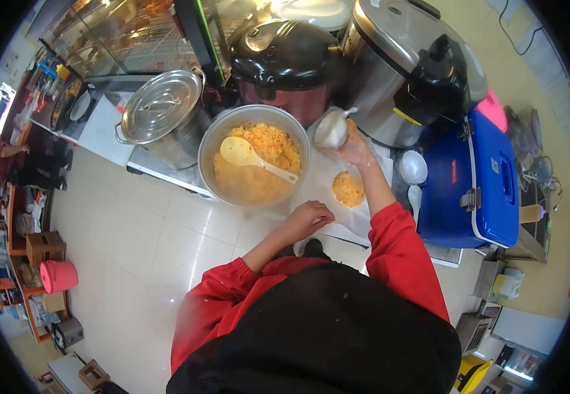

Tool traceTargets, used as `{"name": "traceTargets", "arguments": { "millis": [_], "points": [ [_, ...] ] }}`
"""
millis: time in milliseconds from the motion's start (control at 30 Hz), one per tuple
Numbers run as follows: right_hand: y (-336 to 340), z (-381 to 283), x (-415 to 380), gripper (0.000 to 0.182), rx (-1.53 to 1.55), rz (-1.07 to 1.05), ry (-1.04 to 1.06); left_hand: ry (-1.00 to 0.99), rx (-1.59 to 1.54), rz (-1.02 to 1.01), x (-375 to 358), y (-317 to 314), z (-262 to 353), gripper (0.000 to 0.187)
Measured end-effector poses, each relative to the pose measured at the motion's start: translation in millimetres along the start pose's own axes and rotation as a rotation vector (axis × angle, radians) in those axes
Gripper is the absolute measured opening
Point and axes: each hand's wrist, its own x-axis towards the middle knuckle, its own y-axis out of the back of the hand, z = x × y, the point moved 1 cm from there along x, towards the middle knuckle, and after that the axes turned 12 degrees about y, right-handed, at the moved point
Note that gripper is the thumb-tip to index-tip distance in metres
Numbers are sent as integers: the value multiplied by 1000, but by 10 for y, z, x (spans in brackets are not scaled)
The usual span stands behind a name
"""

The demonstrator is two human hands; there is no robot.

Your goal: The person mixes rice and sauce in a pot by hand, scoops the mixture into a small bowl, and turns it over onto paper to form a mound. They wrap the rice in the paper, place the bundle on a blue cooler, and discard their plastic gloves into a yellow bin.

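Observation:
A large metal pot [206, 157] holds orange rice [277, 142], with a pale ladle [240, 152] lying on top. Right of the pot, a round mound of rice [348, 190] rests on white paper [324, 172]. Beyond that mound, my right hand [356, 148] is closed at a small whitish bag or cup [331, 130]; its exact form is unclear. My left hand [310, 217] is at the near edge of the paper, its fingers bent together near the edge; whether they pinch the paper is unclear.
A lidded steel pot [161, 108] stands left, a dark rice cooker [285, 56] and a steel cooker [383, 72] behind. On the right are a white bowl [413, 167], a spoon [415, 199] and a blue cooler box [459, 177]. Another person [2, 157] stands far left.

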Motion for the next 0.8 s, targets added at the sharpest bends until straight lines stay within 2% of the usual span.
{"name": "traceTargets", "arguments": {
  "millis": [67,100,200,300,367,433,533,633,733,767,800],
  "points": [
    [107,3,17,70,41,173,-111,-26,80,22,3,17,57,19],
    [138,18,9,79,35,222,-53,-39,108,38,6,35,102,20],
    [66,-127,-300,72,-212,171,125,-44,173,87,-9,91,164,21],
    [-218,-321,-1052,59,-1078,102,457,13,223,118,-81,127,51,20],
    [-264,-281,-1665,52,-1508,191,611,32,270,108,-127,145,-105,19],
    [-175,-117,-2174,56,-1728,15,730,33,294,134,-161,145,-141,17],
    [-159,122,-2541,59,-1990,-61,545,8,286,214,-147,120,-136,16],
    [71,223,-2566,55,-2116,-2,656,-31,226,297,-99,140,-6,16],
    [286,212,-2587,45,-2094,18,731,10,250,344,-92,105,-33,17],
    [220,167,-2620,38,-2014,34,687,9,243,330,-85,93,-54,18],
    [216,144,-2635,38,-2003,41,687,9,234,317,-85,84,-79,19]
  ]
}}
